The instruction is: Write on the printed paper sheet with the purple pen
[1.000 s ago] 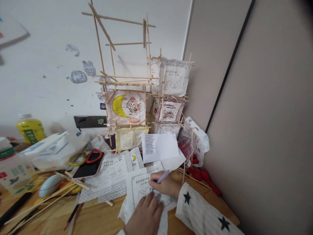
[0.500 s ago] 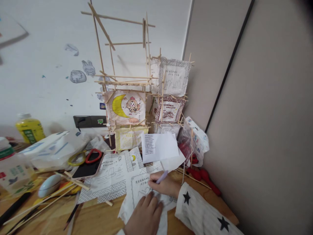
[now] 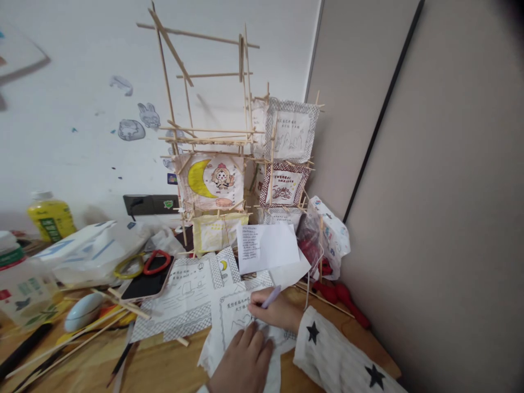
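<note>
My right hand (image 3: 274, 310) is closed around a light purple pen (image 3: 272, 297), its tip hidden behind my fingers over a white paper sheet (image 3: 229, 322). That sheet carries handwritten characters, a wavy drawn border and line-drawn mountains. Flat on the sheet's lower part lies my left hand (image 3: 243, 360), fingers extended and holding nothing. Partly under the sheet, at its left, is another drawing (image 3: 184, 295) with a sailboat and a cross-hatched border. Behind my hands a white note (image 3: 268, 248) with lines of writing leans against the stick frame (image 3: 213, 141).
Decorated paper panels (image 3: 215, 180) hang on the frame. On the left are red-handled scissors (image 3: 157, 262), a phone (image 3: 145, 281), loose wooden sticks (image 3: 73, 338), a pale blue egg-shaped object (image 3: 83, 313) and bottles (image 3: 51, 217). Red balloons (image 3: 352, 305) lie by the right wall.
Almost nothing differs. The view has shifted very slightly; both hands and the pen stay in nearly the same place on the sheet.
</note>
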Demonstrator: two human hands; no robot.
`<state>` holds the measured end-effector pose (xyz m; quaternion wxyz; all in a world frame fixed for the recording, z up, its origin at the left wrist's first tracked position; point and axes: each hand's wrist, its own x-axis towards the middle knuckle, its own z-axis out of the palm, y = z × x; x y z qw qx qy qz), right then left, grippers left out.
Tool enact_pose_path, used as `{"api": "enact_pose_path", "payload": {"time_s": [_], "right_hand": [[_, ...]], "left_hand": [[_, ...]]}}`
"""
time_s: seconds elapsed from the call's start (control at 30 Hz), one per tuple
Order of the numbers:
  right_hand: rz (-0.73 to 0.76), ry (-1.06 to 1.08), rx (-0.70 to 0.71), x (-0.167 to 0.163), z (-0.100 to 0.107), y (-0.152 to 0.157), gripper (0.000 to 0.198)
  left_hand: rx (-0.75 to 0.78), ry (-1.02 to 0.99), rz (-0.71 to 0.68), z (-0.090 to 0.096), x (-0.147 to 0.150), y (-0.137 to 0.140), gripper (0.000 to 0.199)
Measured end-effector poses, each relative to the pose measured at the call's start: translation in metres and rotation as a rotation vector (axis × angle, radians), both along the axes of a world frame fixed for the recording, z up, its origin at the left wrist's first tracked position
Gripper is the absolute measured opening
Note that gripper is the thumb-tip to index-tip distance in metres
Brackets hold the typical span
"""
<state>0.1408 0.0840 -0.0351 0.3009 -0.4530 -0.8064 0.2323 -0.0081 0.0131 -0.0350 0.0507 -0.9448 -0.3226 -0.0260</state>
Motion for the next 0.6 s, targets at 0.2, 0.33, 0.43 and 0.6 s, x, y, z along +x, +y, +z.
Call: {"api": "enact_pose_path", "payload": {"time_s": [0.2,0.33,0.43,0.6], "right_hand": [[-0.015,-0.019,0.006,0.001,0.0,0.0,0.026],[-0.004,-0.031,0.027,0.002,0.002,-0.001,0.028],[-0.016,-0.039,0.033,0.002,-0.001,0.0,0.027],[-0.03,-0.016,0.029,0.002,-0.005,0.002,0.025]], "left_hand": [[0.038,-0.004,-0.006,-0.007,0.0,0.001,0.033],[0.043,-0.015,-0.011,-0.01,0.0,0.001,0.032],[0.021,-0.027,-0.004,-0.006,-0.001,0.0,0.031],[0.001,-0.031,0.003,0.001,-0.001,-0.002,0.033]]}}
